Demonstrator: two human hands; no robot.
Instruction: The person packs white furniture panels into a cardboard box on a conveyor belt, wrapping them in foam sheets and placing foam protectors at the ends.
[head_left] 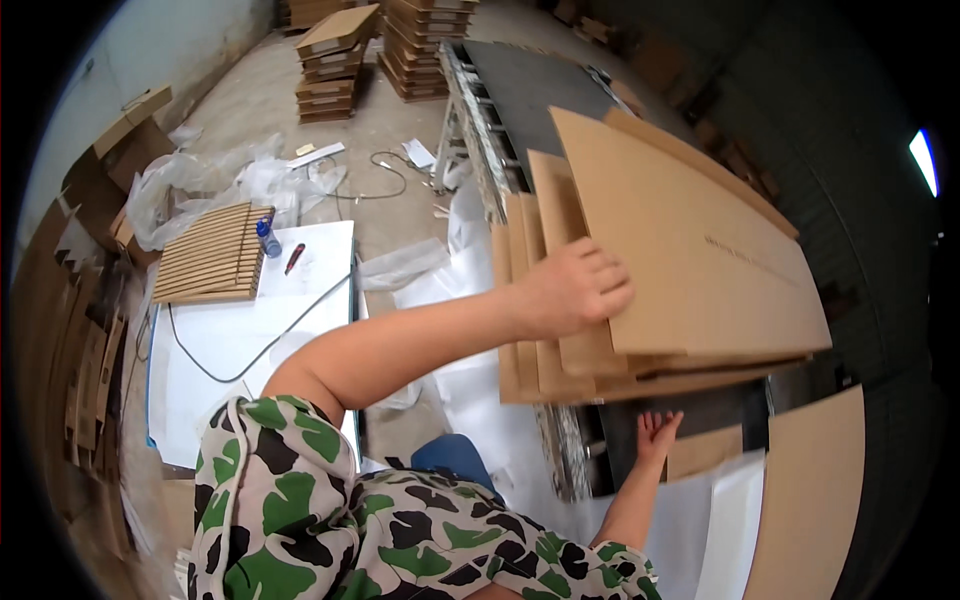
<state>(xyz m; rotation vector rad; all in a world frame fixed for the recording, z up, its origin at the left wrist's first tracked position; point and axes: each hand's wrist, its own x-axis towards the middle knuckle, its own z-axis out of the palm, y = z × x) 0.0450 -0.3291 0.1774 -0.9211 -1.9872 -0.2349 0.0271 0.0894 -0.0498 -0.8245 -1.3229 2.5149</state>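
Note:
My left hand (578,290) is closed on the left edge of a large brown cardboard box (700,240), which stands tilted on its side with a flap along its far edge. Several more folded cardboard pieces (516,230) stand close behind its left edge. Below the box's lower edge is my right hand (657,432), its fingers stretched upward and apart, apparently holding nothing. A smaller piece of cardboard (704,452) lies beside that hand. Under the boxes runs a dark conveyor belt (530,90) on a metal frame.
To the left, a white-topped table (290,340) carries a bundle of brown strips (208,262), a blue-capped bottle (268,238), a red-and-black utility knife (295,258) and a dark cable. Box stacks (328,75) stand beyond. A cardboard sheet (815,490) rises at right; plastic wrap (215,180) lies left.

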